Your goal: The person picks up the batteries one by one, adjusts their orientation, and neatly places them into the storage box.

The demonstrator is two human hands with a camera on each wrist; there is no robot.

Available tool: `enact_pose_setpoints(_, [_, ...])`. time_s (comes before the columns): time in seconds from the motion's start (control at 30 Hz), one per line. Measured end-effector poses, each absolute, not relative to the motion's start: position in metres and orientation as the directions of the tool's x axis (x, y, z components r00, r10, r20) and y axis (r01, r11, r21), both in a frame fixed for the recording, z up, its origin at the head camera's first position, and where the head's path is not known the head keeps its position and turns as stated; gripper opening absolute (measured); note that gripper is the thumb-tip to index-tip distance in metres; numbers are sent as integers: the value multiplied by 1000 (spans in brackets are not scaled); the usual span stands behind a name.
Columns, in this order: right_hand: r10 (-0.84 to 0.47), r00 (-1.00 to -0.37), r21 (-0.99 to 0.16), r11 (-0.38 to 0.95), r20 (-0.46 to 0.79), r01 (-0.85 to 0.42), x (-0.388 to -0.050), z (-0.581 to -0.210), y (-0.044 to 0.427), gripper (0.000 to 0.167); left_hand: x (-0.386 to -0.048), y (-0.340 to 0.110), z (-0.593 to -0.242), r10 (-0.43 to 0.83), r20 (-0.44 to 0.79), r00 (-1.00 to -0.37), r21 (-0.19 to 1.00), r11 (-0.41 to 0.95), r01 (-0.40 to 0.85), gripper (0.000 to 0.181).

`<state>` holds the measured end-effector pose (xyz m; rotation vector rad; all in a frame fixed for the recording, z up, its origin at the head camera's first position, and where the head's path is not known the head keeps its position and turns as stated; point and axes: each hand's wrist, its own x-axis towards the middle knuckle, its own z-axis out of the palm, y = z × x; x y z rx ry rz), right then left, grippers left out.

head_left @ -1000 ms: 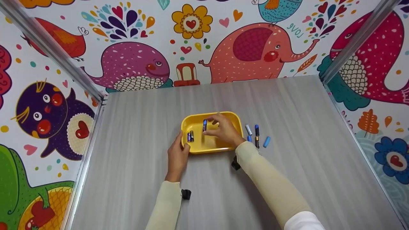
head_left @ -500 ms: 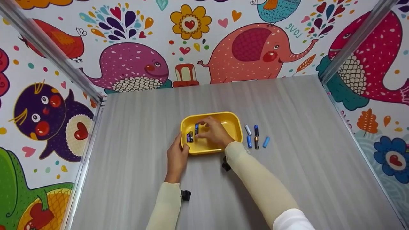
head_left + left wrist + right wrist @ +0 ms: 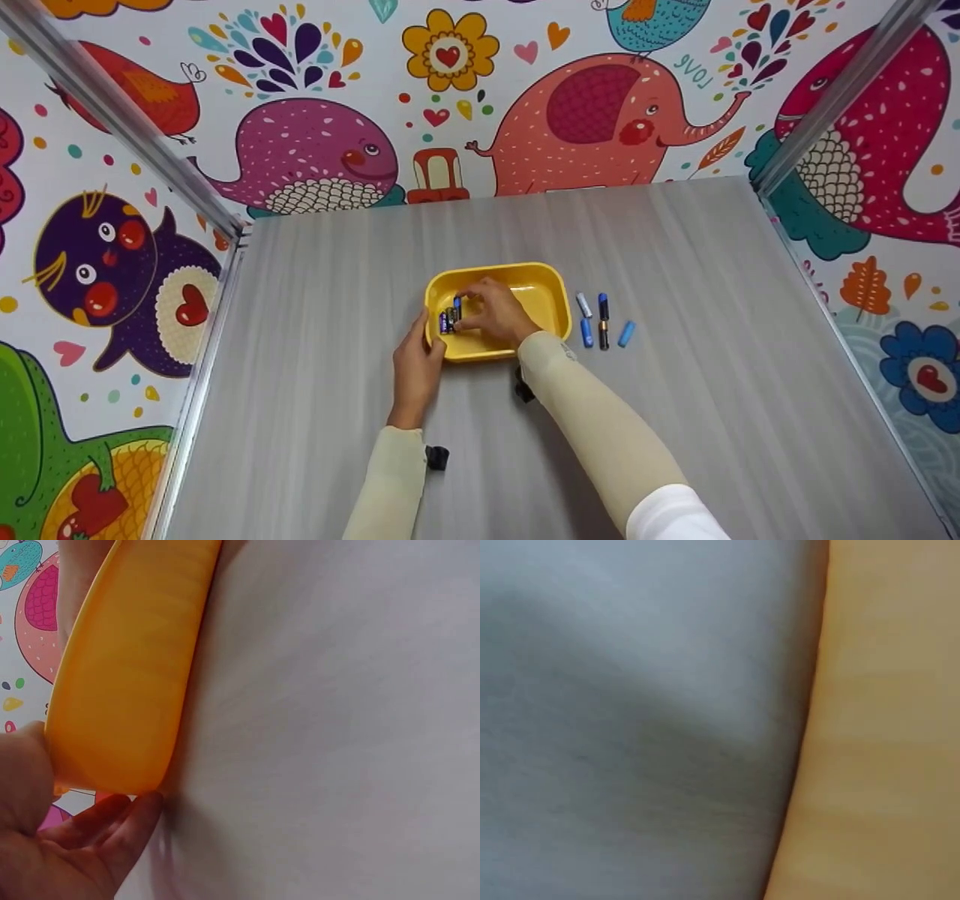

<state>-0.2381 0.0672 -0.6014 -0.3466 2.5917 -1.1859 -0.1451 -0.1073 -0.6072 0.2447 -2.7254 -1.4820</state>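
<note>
A yellow tray (image 3: 546,307) sits on the table in the head view. My left hand (image 3: 415,371) holds its left end; in the left wrist view that hand's (image 3: 71,840) thumb is at the rim and its fingers touch the outer wall. Inside the tray, my right hand (image 3: 499,311) pinches a dark battery with a blue end (image 3: 458,304), held between thumb and fingertips. Immediately left of it, two dark batteries (image 3: 447,322) lie side by side on the tray floor. The right wrist view shows only the tray's outer wall (image 3: 877,727) and the table; the hand is out of that frame.
Right of the tray lie several loose batteries: a silver one (image 3: 583,304), a blue-and-black one (image 3: 603,306), a blue one (image 3: 586,333), a black-and-copper one (image 3: 604,336) and a light blue one (image 3: 627,334). Printed walls with metal posts (image 3: 840,97) bound the grey table (image 3: 315,315).
My right hand has moved left and slightly down within the tray, bringing the battery beside the two lying there. The left hand has stayed on the tray's left end.
</note>
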Motion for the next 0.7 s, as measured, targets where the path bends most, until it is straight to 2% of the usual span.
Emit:
enact_pose_setpoints(0.23, [-342, -930, -706, 691, -132, -154, -235, -603, 65, 48, -146, -107, -607, -152, -42, -987, 830, 544, -120, 63])
enact_pose_setpoints(0.53, [-329, -935, -696, 702, -133, -148, -235, -607, 67, 48, -145, -107, -608, -164, -42, -986, 837, 533, -124, 62])
enact_pose_setpoints(0.7, [-341, -934, -664, 723, -102, -191, -236, -611, 68, 50, -145, -107, -608, -167, -19, -986, 835, 540, -107, 62])
